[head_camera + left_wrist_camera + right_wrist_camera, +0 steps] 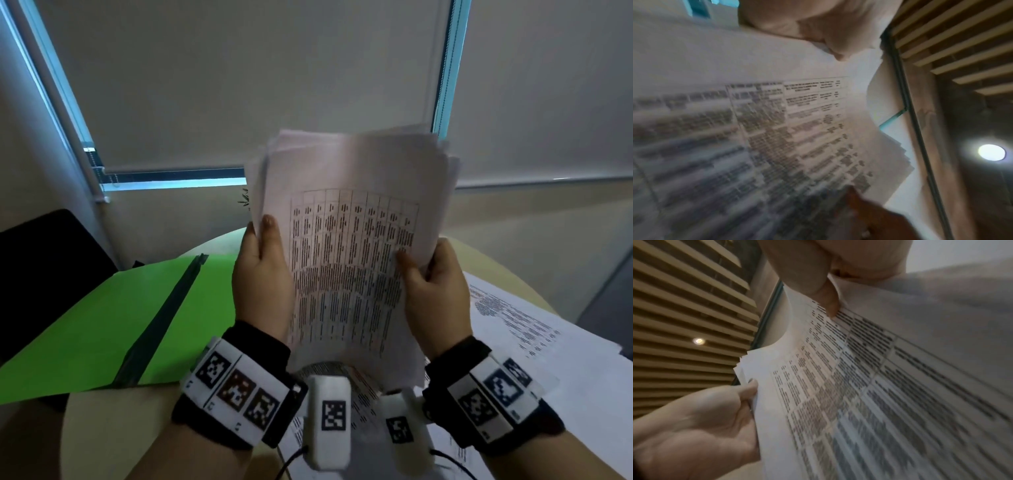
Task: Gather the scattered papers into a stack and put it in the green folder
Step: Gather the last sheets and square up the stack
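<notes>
I hold a thick stack of printed papers [349, 240] upright above the table, its top sheet showing a dense table of text. My left hand [260, 274] grips the stack's left edge, thumb on the front. My right hand [431, 291] grips the right edge in the same way. The sheet edges are uneven and fanned at the top. The green folder [102, 325] lies open on the table to the left, apart from the stack. The left wrist view shows the stack [756, 129] close up, and the right wrist view shows my left hand [705, 426] on its edge.
Loose printed sheets [531, 342] lie on the round pale table [113, 438] at the right and under my wrists. A black chair back [44, 274] stands at the far left. Window blinds and a wall are behind the table.
</notes>
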Motion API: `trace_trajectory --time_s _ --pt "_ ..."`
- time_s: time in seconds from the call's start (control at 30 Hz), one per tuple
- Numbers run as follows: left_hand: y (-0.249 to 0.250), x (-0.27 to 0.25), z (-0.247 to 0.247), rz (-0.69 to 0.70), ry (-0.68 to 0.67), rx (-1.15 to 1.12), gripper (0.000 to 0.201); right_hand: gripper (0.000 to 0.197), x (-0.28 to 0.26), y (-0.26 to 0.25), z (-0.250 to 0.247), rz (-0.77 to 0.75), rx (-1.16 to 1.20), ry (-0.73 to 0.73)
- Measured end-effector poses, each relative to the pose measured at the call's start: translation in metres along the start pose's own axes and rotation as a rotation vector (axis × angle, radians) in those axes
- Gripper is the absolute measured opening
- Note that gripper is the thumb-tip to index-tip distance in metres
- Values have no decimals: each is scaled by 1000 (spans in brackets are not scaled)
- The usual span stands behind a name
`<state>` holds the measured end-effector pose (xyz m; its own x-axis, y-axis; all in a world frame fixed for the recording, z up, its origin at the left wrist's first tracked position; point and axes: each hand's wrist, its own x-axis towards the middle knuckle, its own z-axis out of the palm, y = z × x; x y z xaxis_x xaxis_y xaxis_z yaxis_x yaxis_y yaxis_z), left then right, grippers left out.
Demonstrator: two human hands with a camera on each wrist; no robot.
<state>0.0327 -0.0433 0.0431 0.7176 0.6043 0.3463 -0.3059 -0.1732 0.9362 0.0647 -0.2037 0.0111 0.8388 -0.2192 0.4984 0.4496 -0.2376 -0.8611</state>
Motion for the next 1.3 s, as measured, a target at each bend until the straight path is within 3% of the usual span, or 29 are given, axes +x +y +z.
trace_trajectory --time_s 0.1,0.17,0.23,0.33,0.43,0.63,0.73,0.87,0.97,1.03,1.1,1.2,1.3 --pt "-9 3 -8 -36 -9 -8 53 36 14 -22 -8 -79 -18 22" --pt "-12 6 -14 -43 -20 4 64 70 29 -48 -14 -279 -18 19" --pt "-10 9 -18 -49 -22 -12 67 87 46 -68 -17 -496 -89 -51" --pt "-9 12 -22 -80 -38 -22 62 60 68 -78 -16 -569 -382 -102" --pt "-13 19 -27 -60 -15 -49 17 38 75 -69 -17 -537 -371 -44" --pt "-32 18 -22 -93 -155 -75 12 32 75 -60 -16 -498 -269 72" --pt "-41 21 -23 -92 -155 -43 20 33 78 -58 -15 -444 -222 94" --pt "-47 24 -27 -110 -166 -21 17 57 74 -37 -17 -119 282 -46" --pt "-48 24 -26 -102 -184 -1 16 50 50 0 -8 105 212 -216" --pt "-46 22 -22 -87 -198 7 17 36 37 16 -1 175 169 -249" --pt "-43 19 -17 -44 -192 7 20 15 36 21 2 153 207 -201" --pt "-38 14 -14 20 -155 -25 17 14 36 14 1 60 246 -145" --pt "-45 8 -17 -31 -153 -88 11 15 28 18 -2 18 205 -201"
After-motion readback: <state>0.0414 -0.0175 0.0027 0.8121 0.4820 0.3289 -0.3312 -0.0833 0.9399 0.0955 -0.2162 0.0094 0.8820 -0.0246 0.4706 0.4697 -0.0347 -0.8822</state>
